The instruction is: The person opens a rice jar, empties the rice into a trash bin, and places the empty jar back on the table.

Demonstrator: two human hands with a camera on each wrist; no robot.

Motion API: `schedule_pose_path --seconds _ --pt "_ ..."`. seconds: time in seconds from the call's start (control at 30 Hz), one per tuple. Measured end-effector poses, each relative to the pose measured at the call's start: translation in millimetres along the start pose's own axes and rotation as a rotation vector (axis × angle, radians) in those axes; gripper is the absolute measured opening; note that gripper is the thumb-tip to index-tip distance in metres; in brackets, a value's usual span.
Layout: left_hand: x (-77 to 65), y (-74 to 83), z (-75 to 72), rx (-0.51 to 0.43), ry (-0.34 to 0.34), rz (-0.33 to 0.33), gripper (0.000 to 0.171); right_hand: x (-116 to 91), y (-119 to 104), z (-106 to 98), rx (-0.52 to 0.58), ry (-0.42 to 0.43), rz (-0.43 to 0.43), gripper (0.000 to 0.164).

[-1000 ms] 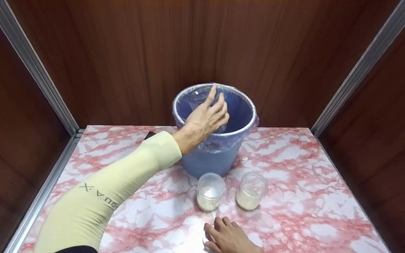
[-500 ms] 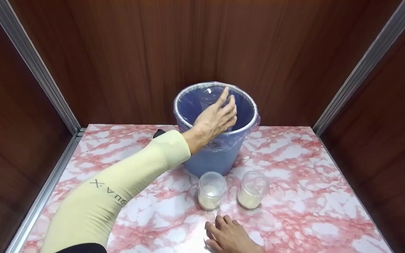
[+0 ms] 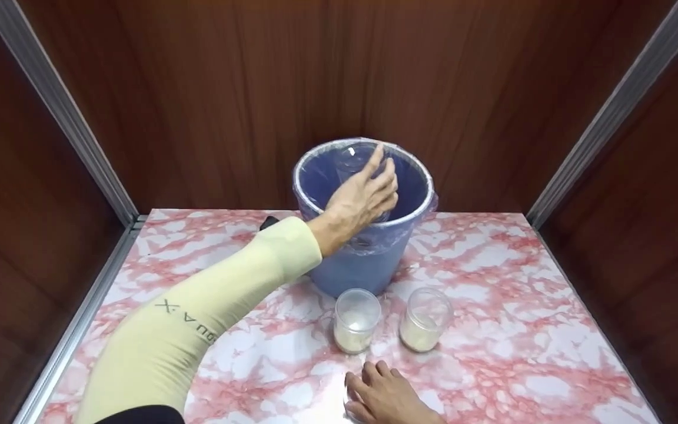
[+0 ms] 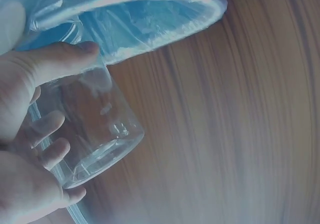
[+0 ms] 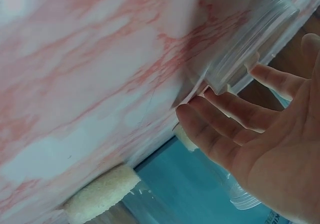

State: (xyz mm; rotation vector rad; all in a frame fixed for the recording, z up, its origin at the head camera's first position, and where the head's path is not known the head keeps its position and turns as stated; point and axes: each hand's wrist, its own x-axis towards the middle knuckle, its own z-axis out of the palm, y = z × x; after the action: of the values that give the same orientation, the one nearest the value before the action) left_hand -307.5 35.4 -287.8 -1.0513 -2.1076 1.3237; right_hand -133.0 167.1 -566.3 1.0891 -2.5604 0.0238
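My left hand [image 3: 362, 197] grips a clear plastic jar [image 4: 95, 119], tilted over the blue bin [image 3: 354, 271]. In the left wrist view, thumb and fingers lie around the see-through wall, and no contents show through it. The jar's rounded bottom points away from the bin's lined rim. Low in the head view, my right hand [image 3: 389, 397] rests near the table's front, fingers loosely extended. A clear round plastic lid [image 5: 260, 33] lies at its fingertips in the right wrist view; in the head view the hand largely covers it.
Two clear jars stand before the bin, a left jar [image 3: 356, 321] and a right jar [image 3: 425, 320], each with pale grains at the bottom. A clear liner [image 3: 368, 238] covers the bin rim. A small black object [image 3: 268, 222] shows behind the left sleeve. Dark wood panels [image 3: 198, 106] enclose the marbled tabletop [image 3: 492, 330].
My left hand has shifted slightly right over the bin with the jar, then stays nearly still. My right hand keeps its place by the lid.
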Motion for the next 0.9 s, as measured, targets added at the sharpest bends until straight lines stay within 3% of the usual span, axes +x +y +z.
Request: schedule_pose_path --seconds 0.13,0.33,0.47,0.7,0.9 --pt "-0.8 -4.9 -3.5 -0.027 0.0 -0.056 0.053 -2.3 0.5 1.2 -0.006 0.029 -0.008 0.033" --pt "-9.6 -16.8 -6.4 -0.145 0.06 -0.17 0.048 -2.2 2.0 1.4 0.062 -0.072 0.032 0.029" --pt "-15.3 -23.5 -3.2 -0.265 0.098 -0.233 0.048 -2.9 3.4 1.7 0.096 -0.096 0.046 0.027" --pt "-25.9 -31.3 5.2 -0.419 0.119 -0.389 0.074 -3.5 5.1 1.9 0.094 -0.12 0.05 0.028" --pt "-41.1 -35.7 11.3 -0.511 0.16 -0.519 0.074 -2.8 4.7 0.6 0.103 -0.171 0.046 0.033"
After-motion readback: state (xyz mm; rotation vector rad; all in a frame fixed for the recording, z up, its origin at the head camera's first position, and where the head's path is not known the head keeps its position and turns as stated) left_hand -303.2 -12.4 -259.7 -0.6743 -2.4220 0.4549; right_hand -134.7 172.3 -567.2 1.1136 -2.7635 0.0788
